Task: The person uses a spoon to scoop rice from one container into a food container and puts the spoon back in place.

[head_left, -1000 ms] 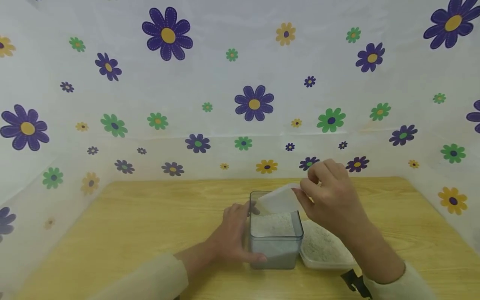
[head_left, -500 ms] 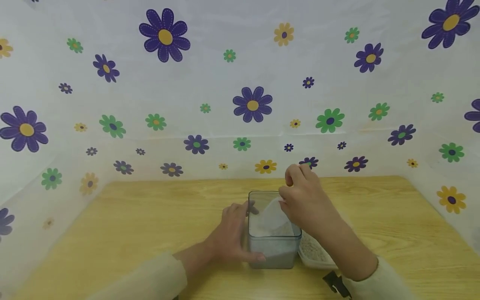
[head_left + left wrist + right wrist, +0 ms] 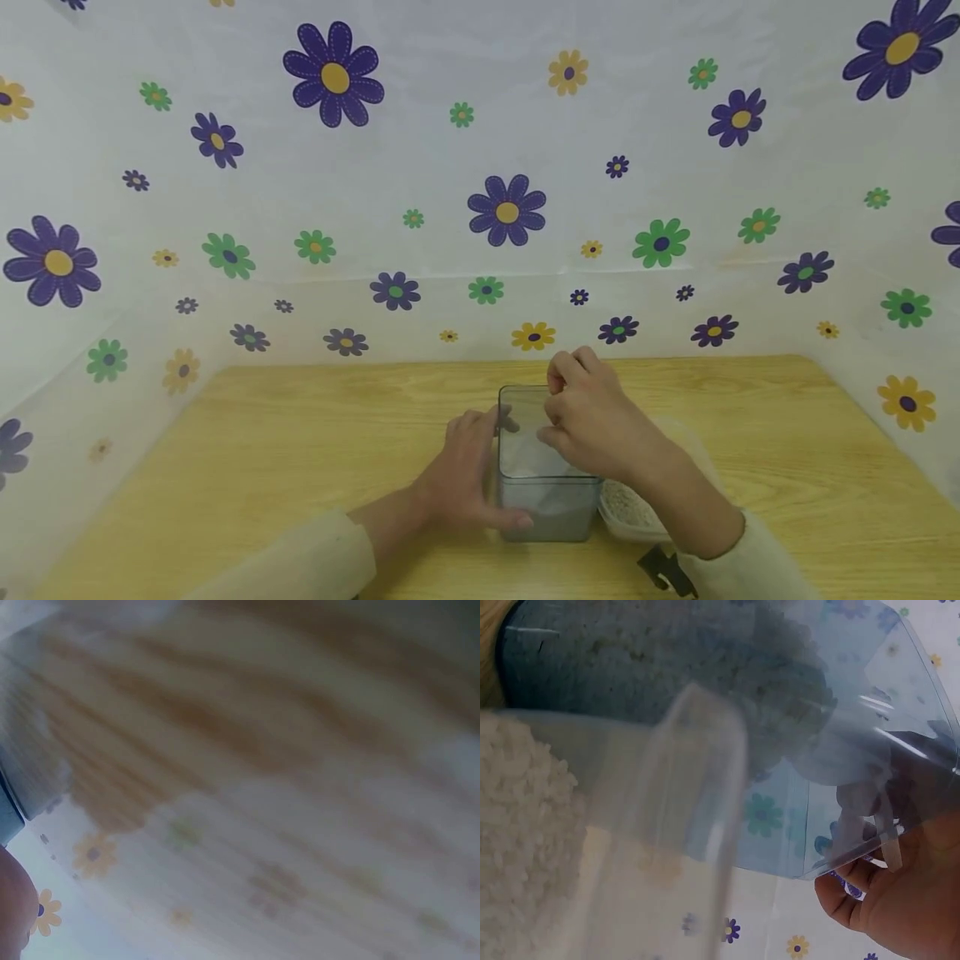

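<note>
A clear grey-blue box stands on the table, with rice-like grains inside in the right wrist view. My left hand holds its left side, thumb on the front wall and fingers at the back. In the left wrist view only a bit of that hand and a box edge show. Over the box's right rim, my right hand pinches the handle of a translucent scoop. From the head view the hand hides most of the scoop, whose blade reaches into the box.
A clear shallow tub of white rice touches or nearly touches the box's right side, partly under my right forearm. A black strap piece hangs near the right sleeve. Flower-printed sheeting encloses the wooden table behind and at both sides.
My right hand has moved left and down with the scoop, from a raised, tilted pose above the box to its right rim, the blade lower inside. My left hand has stayed put.
</note>
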### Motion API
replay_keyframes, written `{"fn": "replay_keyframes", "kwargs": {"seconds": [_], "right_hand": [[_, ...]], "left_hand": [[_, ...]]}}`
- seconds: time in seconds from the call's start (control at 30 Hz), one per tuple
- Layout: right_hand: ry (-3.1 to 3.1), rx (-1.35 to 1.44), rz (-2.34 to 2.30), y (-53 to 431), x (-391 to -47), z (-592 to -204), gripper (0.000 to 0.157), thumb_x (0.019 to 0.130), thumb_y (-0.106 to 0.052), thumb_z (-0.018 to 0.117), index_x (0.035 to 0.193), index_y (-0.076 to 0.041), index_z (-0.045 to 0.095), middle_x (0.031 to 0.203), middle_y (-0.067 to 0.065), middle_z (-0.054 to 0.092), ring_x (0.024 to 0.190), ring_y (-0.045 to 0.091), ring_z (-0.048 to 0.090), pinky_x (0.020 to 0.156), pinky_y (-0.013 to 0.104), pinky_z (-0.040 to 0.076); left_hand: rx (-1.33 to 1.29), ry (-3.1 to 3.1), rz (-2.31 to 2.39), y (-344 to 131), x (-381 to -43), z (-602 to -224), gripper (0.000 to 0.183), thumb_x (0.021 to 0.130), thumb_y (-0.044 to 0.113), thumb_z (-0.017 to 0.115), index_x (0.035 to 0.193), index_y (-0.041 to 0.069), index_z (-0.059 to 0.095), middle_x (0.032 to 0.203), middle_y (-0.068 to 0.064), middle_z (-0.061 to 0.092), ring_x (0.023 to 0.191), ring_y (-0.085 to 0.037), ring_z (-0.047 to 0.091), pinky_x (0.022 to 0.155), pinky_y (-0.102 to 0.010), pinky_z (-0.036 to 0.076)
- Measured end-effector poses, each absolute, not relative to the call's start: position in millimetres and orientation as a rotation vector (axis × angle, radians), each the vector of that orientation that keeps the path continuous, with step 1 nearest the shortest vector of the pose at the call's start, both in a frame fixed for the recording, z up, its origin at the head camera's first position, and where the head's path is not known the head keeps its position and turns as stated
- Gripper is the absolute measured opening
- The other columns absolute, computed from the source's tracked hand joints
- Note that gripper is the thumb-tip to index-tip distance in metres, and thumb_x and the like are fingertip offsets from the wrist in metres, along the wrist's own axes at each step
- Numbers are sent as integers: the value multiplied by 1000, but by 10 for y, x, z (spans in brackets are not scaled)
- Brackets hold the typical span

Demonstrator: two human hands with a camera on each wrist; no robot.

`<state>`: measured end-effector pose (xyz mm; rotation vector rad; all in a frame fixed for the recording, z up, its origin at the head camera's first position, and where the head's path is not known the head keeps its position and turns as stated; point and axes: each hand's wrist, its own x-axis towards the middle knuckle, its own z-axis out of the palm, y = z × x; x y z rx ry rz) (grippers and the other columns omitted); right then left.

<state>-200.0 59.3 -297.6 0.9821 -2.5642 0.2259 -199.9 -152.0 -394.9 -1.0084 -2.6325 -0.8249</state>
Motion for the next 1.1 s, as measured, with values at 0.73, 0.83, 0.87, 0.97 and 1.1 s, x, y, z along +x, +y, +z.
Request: {"fn": "replay_keyframes", "kwargs": {"seconds": [0.73, 0.83, 0.87, 0.97, 1.1], "right_hand": [[-2823, 558, 964, 913, -2113, -2860, 32, 77, -19, 70, 49, -12, 55, 87, 3, 51, 89, 22, 43, 77, 42, 32], [-2835, 517, 1087, 982, -2141, -2829, 39, 78, -17, 68, 47, -10, 45, 80, 5, 47, 80, 21, 42, 69, 34, 35], [-2833, 504, 1131, 1009, -2148, -2815, 41, 78, -16, 68, 48, -10, 41, 79, 5, 46, 78, 20, 42, 68, 33, 36], [-2824, 477, 1162, 1101, -2163, -2771, 41, 80, -17, 67, 52, -11, 39, 78, 6, 42, 76, 21, 40, 67, 33, 35], [-2823, 420, 1173, 1245, -2161, -2706, 38, 82, -20, 66, 59, -10, 38, 81, 6, 39, 76, 21, 39, 66, 33, 34]], "left_hand": [[-986, -2646, -806, -1530, -2010, -3976, 113, 59, 77, 64, 142, 9, 28, 126, 5, 45, 113, -12, 36, 100, -44, 25], [-975, -2673, -823, -1533, -2002, -3967, 113, 59, 77, 65, 143, 11, 27, 127, 5, 44, 114, -12, 35, 100, -43, 27], [-968, -2680, -822, -1534, -1999, -3965, 114, 59, 77, 65, 144, 12, 26, 128, 5, 44, 114, -12, 35, 98, -42, 28], [-954, -2684, -818, -1533, -1997, -3962, 113, 59, 78, 64, 144, 16, 25, 127, 5, 43, 113, -11, 34, 96, -41, 31], [-964, -2661, -812, -1525, -2012, -3971, 111, 59, 79, 62, 143, 16, 26, 127, 7, 44, 112, -11, 35, 96, -41, 31]]}}
